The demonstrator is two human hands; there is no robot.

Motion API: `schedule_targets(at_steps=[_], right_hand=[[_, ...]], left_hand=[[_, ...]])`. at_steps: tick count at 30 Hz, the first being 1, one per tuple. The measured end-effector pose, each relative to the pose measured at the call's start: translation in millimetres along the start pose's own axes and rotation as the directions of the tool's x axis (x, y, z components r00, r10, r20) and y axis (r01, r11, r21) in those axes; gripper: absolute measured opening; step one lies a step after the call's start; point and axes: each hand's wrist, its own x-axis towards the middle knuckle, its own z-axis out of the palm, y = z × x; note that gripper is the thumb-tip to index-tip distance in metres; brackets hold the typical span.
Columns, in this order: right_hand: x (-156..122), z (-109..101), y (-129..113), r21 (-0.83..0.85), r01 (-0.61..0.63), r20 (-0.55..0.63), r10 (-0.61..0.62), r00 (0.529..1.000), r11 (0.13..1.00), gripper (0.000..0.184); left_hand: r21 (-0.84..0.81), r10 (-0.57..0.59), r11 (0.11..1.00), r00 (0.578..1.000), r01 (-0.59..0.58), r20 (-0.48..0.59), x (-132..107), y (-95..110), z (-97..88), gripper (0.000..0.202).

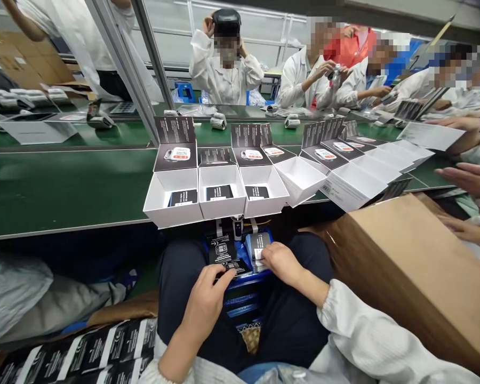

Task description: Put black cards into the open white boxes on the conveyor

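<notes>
My left hand point(206, 298) is at a blue basket point(240, 280) between my knees, its thumb and fingers closing on the near end of black printed leaflets point(221, 248). At the basket's right side, my right hand point(283, 262) grips the edge of a stack of dark-and-white booklets point(260, 245) with its fingertips. How many sheets either hand has hold of cannot be seen. Ahead on the bench edge stand white open boxes, including a left box point(172, 210), a middle box point(222, 207) and a right box point(266, 205), each with a black booklet inside.
More white boxes point(354, 184) overlap along the green bench point(72, 186) to the right. A big brown carton point(420, 266) is beside my right leg. Packed black-and-white leaflets point(92, 352) lie at lower left. Co-workers sit across the bench; another person's hands point(472, 178) reach in at right.
</notes>
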Motion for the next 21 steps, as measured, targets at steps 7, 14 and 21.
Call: schedule_targets(at_steps=[7,14,21], right_hand=[[-45,-87,-15,0.266,0.186,-0.416,-0.062,0.907,0.946,0.027],[-15,-160,54,-0.094,0.106,-0.784,-0.139,0.605,0.99,0.028],[22,-160,182,-0.15,-0.049,-0.276,0.006,0.961,0.988,0.036]], left_hand=[[-0.088,0.169,0.981,0.983,-0.176,-0.076,60,33,3.7,0.032],[0.168,0.208,0.972,0.934,-0.165,-0.29,147,34,-17.9,0.048],[0.577,-0.108,0.807,0.992,0.127,-0.068,126,-49,-43.6,0.047]])
